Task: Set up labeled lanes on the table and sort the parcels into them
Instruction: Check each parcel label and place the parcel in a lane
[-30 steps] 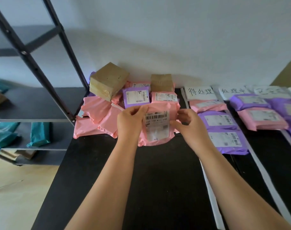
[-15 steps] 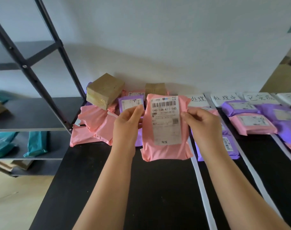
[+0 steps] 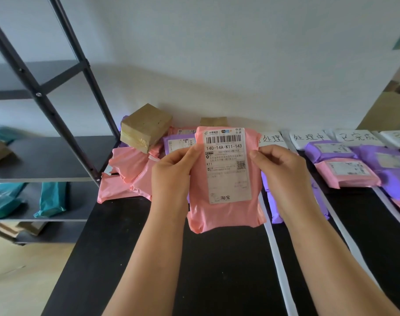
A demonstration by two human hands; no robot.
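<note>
Head view: pink mailer parcel (image 3: pixel 225 213) is being held upright above the black table (image 3: pixel 194 270), label facing the camera.
Left hand (image 3: pixel 171 169): is pinching the parcel's 9 o'clock edge.
Right hand (image 3: pixel 283 176): is pinching its 3 o'clock edge.

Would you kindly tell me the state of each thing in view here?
pink parcel, held upright, shipping label facing the camera.
left hand, grips the parcel's left edge.
right hand, grips its right edge.
cardboard box, tilted atop the unsorted pile.
lane parcels, lying flat, labels up.
lane signs, flat at the lanes' heads.
</note>
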